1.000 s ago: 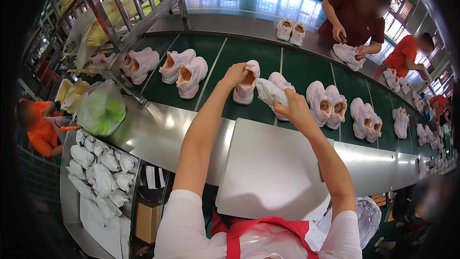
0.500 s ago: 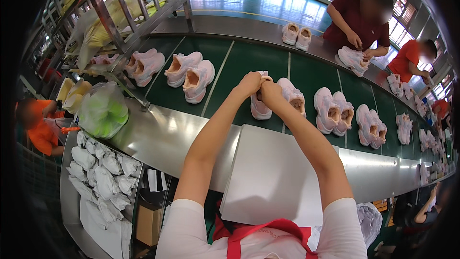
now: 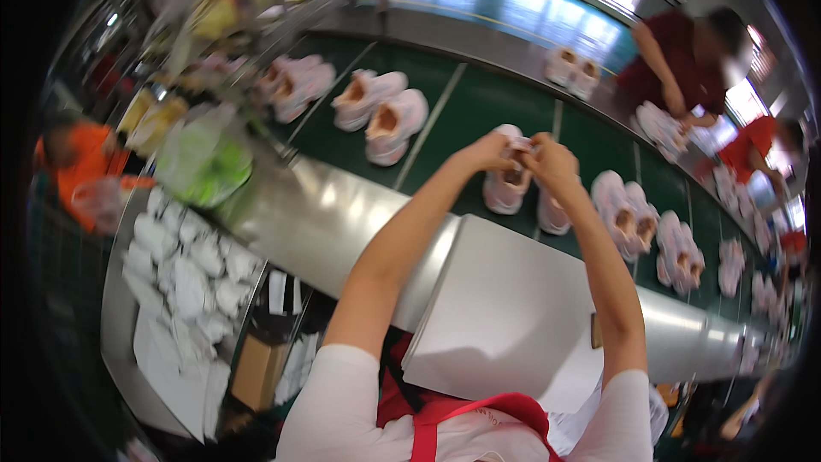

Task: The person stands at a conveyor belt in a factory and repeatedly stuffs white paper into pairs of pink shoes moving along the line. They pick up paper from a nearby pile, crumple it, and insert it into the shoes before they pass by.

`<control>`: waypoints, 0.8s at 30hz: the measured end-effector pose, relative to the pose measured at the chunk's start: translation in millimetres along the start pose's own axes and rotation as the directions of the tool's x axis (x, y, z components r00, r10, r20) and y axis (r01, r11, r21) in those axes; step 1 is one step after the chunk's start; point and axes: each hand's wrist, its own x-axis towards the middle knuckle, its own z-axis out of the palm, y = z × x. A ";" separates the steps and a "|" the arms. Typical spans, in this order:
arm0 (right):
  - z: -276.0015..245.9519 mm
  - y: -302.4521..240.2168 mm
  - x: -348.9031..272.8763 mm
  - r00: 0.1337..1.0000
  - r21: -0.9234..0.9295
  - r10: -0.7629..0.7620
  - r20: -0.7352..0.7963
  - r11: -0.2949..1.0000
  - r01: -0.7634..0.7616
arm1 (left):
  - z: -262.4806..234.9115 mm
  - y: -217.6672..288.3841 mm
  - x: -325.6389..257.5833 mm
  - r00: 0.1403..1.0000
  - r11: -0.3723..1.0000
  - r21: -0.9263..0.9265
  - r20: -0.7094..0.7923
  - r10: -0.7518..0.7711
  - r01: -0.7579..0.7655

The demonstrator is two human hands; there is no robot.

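On the green conveyor belt [image 3: 466,124] a pale pink sneaker [image 3: 505,195] stands with its opening toward me. My left hand [image 3: 487,154] is closed on the left edge of its collar, by the tongue. My right hand [image 3: 554,163] pinches the tongue area from the right, fingers bent. Its matching sneaker [image 3: 552,216] stands just right of it, partly hidden under my right hand and wrist. Motion blurs the fingertips a little.
More pink sneaker pairs stand on the belt, left [image 3: 393,124] and right [image 3: 624,218]. Nearer me are a stack of white sheets [image 3: 505,308] and a metal bin [image 3: 120,317] of white paper stuffing [image 3: 192,282]. Across the belt, a person in dark red [image 3: 667,60] handles a sneaker.
The whole view has swung, so the scene sits further right. My hands, close together over the tongue before, are now apart on either side of the sneaker's opening.
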 end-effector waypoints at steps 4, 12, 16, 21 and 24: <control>32.3 21.5 6.3 0.962 0.060 -0.247 0.114 0.968 0.242 | 47.9 2.3 21.6 0.958 0.983 0.058 -0.241 -0.157 0.175; 64.1 49.3 33.6 0.990 -0.094 -0.137 -0.027 0.986 0.134 | 87.1 5.9 69.1 0.794 0.883 0.226 -0.564 -0.225 0.411; 31.1 43.0 16.1 0.967 0.018 -0.255 0.007 0.967 0.255 | 29.1 42.5 0.9 0.917 0.937 0.158 -0.308 -0.253 0.312; -13.6 1.2 -39.7 0.959 0.280 -0.229 -0.169 0.921 0.270 | -38.1 68.5 -187.4 0.616 0.972 0.190 -0.753 0.233 -0.136; -54.0 -1.3 -80.5 0.952 0.323 -0.185 -0.243 0.910 0.259 | -86.9 53.2 -334.9 0.338 0.848 0.206 -0.940 0.033 0.488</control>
